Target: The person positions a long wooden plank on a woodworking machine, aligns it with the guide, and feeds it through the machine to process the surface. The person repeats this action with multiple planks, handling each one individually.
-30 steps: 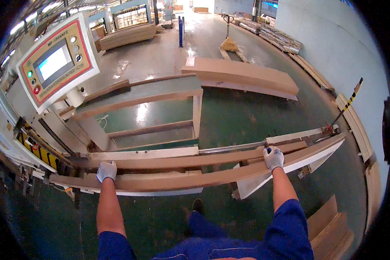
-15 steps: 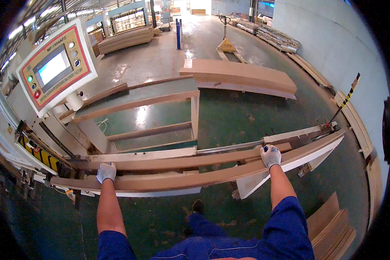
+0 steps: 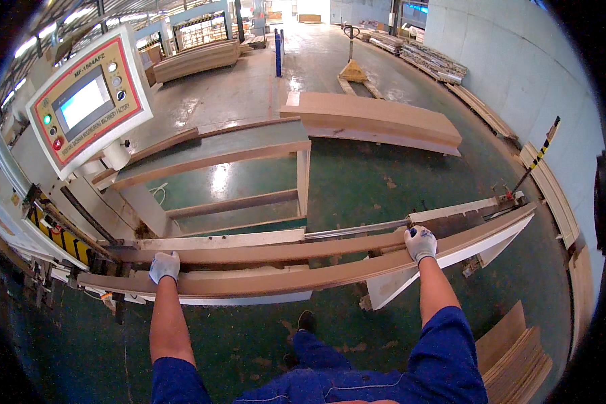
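Observation:
Two long brown wooden boards lie lengthwise on a machine bed, a far board (image 3: 303,250) and a near board (image 3: 330,275). My left hand (image 3: 163,267), in a pale work glove, is closed at the left part of the far board. My right hand (image 3: 420,243), gloved too, is closed at that board's right end. Its fingertips show dark blue patches. Both hands' undersides are hidden. A metal rod (image 3: 357,229) runs behind the far board.
A control panel (image 3: 87,101) with a lit screen stands at the left, above yellow-black striped guarding (image 3: 64,242). Beyond the bed are an open frame stand (image 3: 215,161) and a stack of boards (image 3: 370,114). A pallet truck (image 3: 351,71) stands farther back. More boards (image 3: 518,357) lie at lower right.
The far board's right end stuck out past my right hand before; now it ends about at that hand. Both hands have stayed nearly in place.

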`<state>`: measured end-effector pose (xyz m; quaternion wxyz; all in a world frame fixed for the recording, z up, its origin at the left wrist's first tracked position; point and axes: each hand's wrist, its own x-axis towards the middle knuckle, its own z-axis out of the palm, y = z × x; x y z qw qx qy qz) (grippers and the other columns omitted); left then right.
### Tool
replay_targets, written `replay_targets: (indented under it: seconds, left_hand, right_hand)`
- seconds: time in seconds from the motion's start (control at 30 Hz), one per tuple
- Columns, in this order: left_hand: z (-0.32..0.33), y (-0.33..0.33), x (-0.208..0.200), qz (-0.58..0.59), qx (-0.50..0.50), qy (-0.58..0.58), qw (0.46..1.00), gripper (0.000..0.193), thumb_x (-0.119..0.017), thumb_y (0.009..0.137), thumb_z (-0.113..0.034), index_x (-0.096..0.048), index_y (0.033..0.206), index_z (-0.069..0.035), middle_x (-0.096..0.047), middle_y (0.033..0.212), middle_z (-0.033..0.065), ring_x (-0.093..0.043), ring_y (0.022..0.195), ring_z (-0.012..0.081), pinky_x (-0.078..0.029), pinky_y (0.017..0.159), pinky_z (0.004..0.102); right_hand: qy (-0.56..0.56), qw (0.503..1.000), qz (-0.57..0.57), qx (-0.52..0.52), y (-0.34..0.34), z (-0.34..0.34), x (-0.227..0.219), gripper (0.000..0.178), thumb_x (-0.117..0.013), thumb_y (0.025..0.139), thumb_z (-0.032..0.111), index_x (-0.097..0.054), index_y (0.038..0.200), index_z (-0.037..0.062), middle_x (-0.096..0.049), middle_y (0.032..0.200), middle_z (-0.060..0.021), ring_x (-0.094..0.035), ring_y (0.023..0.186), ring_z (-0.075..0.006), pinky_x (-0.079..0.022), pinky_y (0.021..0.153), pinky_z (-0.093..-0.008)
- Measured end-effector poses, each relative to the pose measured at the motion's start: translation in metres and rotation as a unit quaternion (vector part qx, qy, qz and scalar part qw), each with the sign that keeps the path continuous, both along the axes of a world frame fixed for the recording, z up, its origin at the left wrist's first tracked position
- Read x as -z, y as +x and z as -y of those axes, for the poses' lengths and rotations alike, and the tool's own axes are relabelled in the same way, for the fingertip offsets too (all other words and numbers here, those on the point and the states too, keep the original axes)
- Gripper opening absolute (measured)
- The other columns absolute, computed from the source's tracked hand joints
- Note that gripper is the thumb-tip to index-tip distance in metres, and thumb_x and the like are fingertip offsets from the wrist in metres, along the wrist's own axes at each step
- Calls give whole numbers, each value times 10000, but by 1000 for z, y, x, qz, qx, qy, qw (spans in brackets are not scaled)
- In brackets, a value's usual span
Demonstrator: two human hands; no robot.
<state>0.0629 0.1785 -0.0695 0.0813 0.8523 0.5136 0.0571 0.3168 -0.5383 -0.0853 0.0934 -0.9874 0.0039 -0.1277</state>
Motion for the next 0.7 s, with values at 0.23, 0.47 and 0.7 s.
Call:
replay_targets:
  seconds: [0.23, 0.47, 0.7]
  left_hand:
    - [-1, 5, 0, -4, -6, -4, 1000, 538, -684, 945, -528, -776, 1144, -37, -759, 1223, 235, -742, 1142, 383, -571, 1006, 495]
    - [-17, 9, 18, 5, 74, 14, 997, 528, -599, 984, -536, -779, 1167, -76, -748, 1234, 215, -723, 1141, 415, -558, 1010, 527]
    - [-10, 1, 7, -39, 34, 12, 999, 574, -578, 987, -553, -789, 1177, -54, -730, 1286, 235, -709, 1200, 407, -552, 1020, 507]
  right_hand:
    - [7, 1000, -8, 5, 3, 0, -2, 429, -605, 970, 469, -773, 988, 75, -767, 1067, -200, -726, 1043, -391, -565, 944, -508]
    - [8, 997, 79, -1, 12, 22, 23, 388, -627, 963, 442, -776, 973, 84, -755, 1051, -212, -715, 1012, -425, -565, 911, -526]
    - [17, 1000, 5, -15, 8, 10, 8, 435, -610, 989, 473, -777, 1004, 71, -765, 1029, -213, -727, 995, -424, -566, 877, -514]
